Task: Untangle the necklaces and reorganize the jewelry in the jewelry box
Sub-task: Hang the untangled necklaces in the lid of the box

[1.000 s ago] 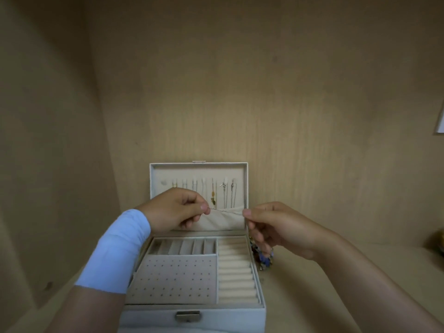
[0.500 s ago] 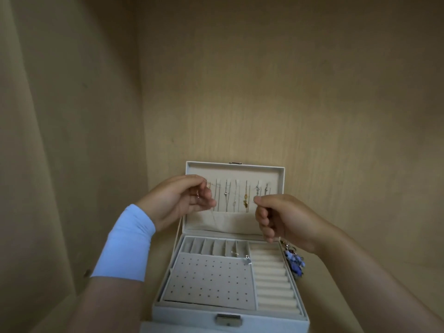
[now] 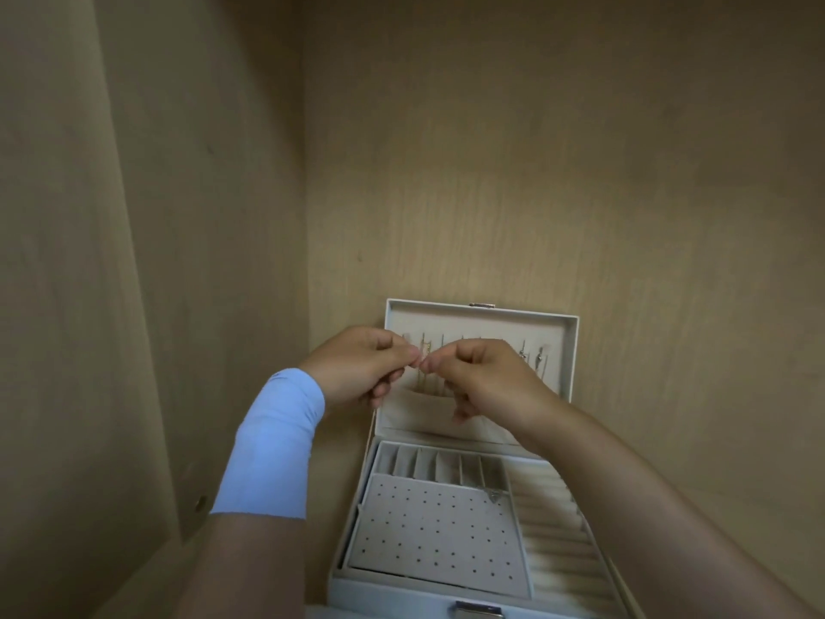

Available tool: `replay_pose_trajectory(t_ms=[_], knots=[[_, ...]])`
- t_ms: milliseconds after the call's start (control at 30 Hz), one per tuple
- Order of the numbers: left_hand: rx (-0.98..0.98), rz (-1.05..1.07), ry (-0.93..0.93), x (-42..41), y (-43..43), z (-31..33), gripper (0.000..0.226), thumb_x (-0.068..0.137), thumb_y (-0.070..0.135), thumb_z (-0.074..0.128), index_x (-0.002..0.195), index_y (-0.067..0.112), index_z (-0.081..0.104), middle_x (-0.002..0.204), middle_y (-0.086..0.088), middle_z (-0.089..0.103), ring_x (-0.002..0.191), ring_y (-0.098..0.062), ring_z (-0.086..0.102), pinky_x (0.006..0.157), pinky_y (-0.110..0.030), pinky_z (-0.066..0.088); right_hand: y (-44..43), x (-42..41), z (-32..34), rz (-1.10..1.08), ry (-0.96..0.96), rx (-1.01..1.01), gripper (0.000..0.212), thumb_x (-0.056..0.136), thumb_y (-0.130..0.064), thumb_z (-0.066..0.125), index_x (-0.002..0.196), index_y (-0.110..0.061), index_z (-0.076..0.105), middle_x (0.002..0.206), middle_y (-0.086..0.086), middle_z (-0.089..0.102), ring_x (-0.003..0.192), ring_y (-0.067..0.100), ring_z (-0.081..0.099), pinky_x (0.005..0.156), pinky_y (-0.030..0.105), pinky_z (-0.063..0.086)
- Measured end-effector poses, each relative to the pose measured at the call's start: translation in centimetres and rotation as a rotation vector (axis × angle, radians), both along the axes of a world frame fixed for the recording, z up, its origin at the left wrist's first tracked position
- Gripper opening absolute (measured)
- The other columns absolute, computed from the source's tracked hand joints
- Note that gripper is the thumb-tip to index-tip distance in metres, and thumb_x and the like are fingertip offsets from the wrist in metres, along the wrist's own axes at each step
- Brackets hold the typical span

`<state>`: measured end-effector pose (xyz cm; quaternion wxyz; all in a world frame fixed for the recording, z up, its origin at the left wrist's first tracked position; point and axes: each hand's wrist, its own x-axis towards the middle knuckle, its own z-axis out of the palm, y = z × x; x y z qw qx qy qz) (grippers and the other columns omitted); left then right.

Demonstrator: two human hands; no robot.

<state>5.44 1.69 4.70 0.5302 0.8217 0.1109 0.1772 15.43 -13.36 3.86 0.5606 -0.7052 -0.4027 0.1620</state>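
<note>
Pinching together in front of the raised lid of the jewelry box, the left hand and right hand meet thumb-tip to thumb-tip. Each hand's fingers are curled in, thumb pressed against forefinger, and a thin pale strand, apparently a necklace, shows just where the two pinches meet; it is too fine and blurred to be sure how much of it either hand grips. The left forearm comes up from below with a light blue sleeve band at the wrist; the right forearm enters bare from the lower right. The hands cover the middle of the lid's hanging row, so only a few chains show on either side. In the open tray a small silver piece lies at the corner of the dotted earring panel, its shape unclear. The box's front edge and clasp are cut off at the bottom.
</note>
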Motion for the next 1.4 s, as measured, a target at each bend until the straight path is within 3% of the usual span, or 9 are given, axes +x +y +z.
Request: replay_pose_trajectory(t_ms=[100, 300, 567, 733, 1000, 1067, 1167, 1233, 1400], knots=[[0.078, 0.083, 0.045, -0.5, 1.3, -0.3, 0.013, 0.091, 0.022, 0.064, 0.083, 0.012, 0.069, 0.051, 0.005, 0.053, 0.044, -0.013, 0.045, 0.045, -0.021, 0.043, 1.2, 0.1, 0.0, -0.06, -0.082, -0.004, 0.02, 0.097, -0.019, 0.059, 0.084, -0.016, 0.075, 0.052, -0.006, 0.047, 0.045, 0.007, 0.042, 0.047, 0.027, 0.042], [0.15, 0.415, -0.064, 0.9, 2.7, -1.7, 0.022, 0.083, 0.032, 0.071, 0.066, 0.018, 0.066, 0.059, 0.007, 0.062, 0.048, -0.012, 0.051, 0.059, -0.021, 0.041, 4.9, 1.2, -0.5, -0.346, -0.257, 0.089, 0.012, 0.089, -0.028, 0.07, 0.081, -0.024, 0.078, 0.078, -0.012, 0.073, 0.077, 0.0, 0.066, 0.074, 0.022, 0.051], [0.071, 0.68, -0.101, 3.3, 1.2, -3.0, 0.05, 0.078, 0.035, 0.069, 0.044, 0.014, 0.041, 0.044, 0.001, 0.04, 0.048, -0.022, 0.038, 0.05, -0.022, 0.036, 7.8, 1.3, -1.1, -0.637, -0.23, 0.172, 0.011, 0.082, -0.028, 0.076, 0.073, -0.022, 0.072, 0.069, -0.014, 0.067, 0.066, -0.003, 0.059, 0.057, 0.012, 0.038], [0.024, 0.675, -0.065, 4.2, 1.2, -3.2, 0.039, 0.079, 0.038, 0.065, 0.058, 0.005, 0.065, 0.063, -0.007, 0.069, 0.062, -0.027, 0.066, 0.064, -0.029, 0.055, 8.2, 1.5, -1.1, -0.686, -0.318, 0.127, 0.014, 0.083, -0.026, 0.075, 0.071, -0.024, 0.069, 0.066, -0.015, 0.062, 0.06, -0.004, 0.053, 0.049, 0.006, 0.03], [-0.045, 0.389, 0.131, 3.0, 1.7, -2.1, 0.031, 0.086, 0.031, 0.061, 0.07, 0.006, 0.069, 0.064, -0.008, 0.071, 0.046, -0.023, 0.054, 0.062, -0.034, 0.057, 6.4, 1.0, -2.3, -0.546, -0.446, -0.151, 0.014, 0.083, -0.024, 0.066, 0.071, -0.018, 0.07, 0.073, -0.004, 0.069, 0.071, 0.013, 0.064, 0.056, 0.023, 0.044], [-0.141, 0.266, 0.16, 2.3, 1.5, -1.5, 0.024, 0.093, 0.019, 0.055, 0.078, 0.005, 0.067, 0.064, -0.008, 0.067, 0.049, -0.022, 0.051, 0.058, -0.032, 0.056, 5.7, 0.6, -2.7, -0.433, -0.345, -0.216, 0.022, 0.086, -0.023, 0.062, 0.073, -0.01, 0.072, 0.073, 0.007, 0.071, 0.07, 0.022, 0.068, 0.058, 0.027, 0.051], [-0.122, 0.135, 0.186, 1.3, 1.0, -0.5, 0.017, 0.095, 0.012, 0.052, 0.089, 0.007, 0.067, 0.076, -0.008, 0.064, 0.062, -0.02, 0.058, 0.067, -0.031, 0.057, 4.8, -0.7, -2.8, -0.181, 0.137, -0.193, 0.029, 0.092, -0.021, 0.052, 0.086, -0.003, 0.074, 0.082, 0.019, 0.074, 0.073, 0.032, 0.072, 0.073, 0.044, 0.06], [-0.071, 0.076, 0.186, 0.7, 0.9, -0.3, 0.017, 0.095, 0.015, 0.054, 0.099, 0.009, 0.069, 0.085, -0.007, 0.066, 0.073, -0.019, 0.062, 0.075, -0.032, 0.057, 4.1, -1.1, -2.7, -0.013, 0.316, -0.182, 0.034, 0.096, -0.025, 0.048, 0.099, -0.002, 0.073, 0.092, 0.018, 0.076, 0.082, 0.03, 0.072, 0.081, 0.04, 0.057], [0.036, 0.036, 0.18, 0.0, 0.7, 0.1, 0.02, 0.095, 0.02, 0.056, 0.105, 0.012, 0.071, 0.091, -0.002, 0.069, 0.074, -0.012, 0.061, 0.059, -0.022, 0.051, 2.6, -1.1, -2.6, 0.058, 0.218, -0.192, 0.022, 0.095, -0.019, 0.061, 0.1, 0.0, 0.071, 0.079, 0.01, 0.072, 0.07, 0.024, 0.067, 0.072, 0.033, 0.055]])
